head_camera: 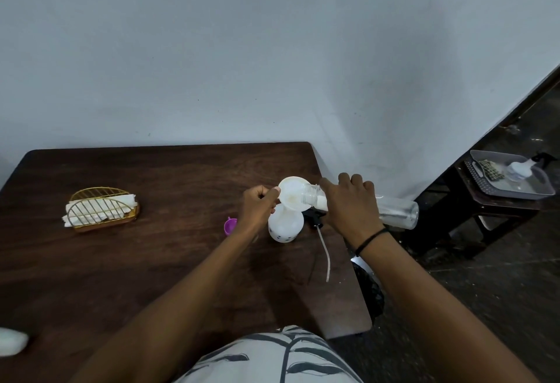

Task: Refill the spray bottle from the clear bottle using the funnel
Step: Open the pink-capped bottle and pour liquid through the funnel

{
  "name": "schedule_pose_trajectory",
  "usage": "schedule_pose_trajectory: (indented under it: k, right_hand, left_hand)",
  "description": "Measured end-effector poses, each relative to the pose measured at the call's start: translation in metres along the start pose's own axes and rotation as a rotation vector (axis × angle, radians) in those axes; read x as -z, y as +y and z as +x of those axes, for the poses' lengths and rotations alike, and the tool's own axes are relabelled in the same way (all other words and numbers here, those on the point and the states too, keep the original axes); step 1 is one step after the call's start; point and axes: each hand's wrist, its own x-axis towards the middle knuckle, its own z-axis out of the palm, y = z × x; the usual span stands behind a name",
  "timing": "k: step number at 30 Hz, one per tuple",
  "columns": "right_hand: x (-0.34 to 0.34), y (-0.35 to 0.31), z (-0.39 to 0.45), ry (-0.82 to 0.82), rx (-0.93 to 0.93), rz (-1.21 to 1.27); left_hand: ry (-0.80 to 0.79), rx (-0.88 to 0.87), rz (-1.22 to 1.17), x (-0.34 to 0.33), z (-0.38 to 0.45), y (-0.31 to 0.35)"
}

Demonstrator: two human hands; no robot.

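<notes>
Over funnel (292, 197), clear bottle (397, 211) tipped, middle hidden by right hand (348, 203)

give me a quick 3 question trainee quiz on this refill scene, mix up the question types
1. True or false: the funnel sits in the neck of the spray bottle.
2. Multiple choice: which hand tips the clear bottle toward the funnel? A) left hand B) right hand C) neither
3. Fill in: the spray head with its tube lies on the ____ to the right of the spray bottle.

Key
1. True; the left hand's fingers steady its rim.
2. B
3. table
</notes>
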Motion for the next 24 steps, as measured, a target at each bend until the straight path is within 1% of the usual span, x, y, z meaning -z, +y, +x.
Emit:
schedule_pose_trajectory:
  k: [12,17,24]
  right_hand:
    - [0.003,-0.006,0.000,0.040,0.042,0.004]
    - [0.005,-0.009,0.000,0.109,0.066,0.002]
    - [-0.001,-0.014,0.004,0.200,0.111,-0.040]
  left_hand:
    - [-0.014,0.005,-0.003,0.001,0.000,-0.002]
    - [-0.016,-0.001,-0.008,0.001,0.000,-0.003]
    - [-0.012,0.037,0.004,0.001,0.003,-0.005]
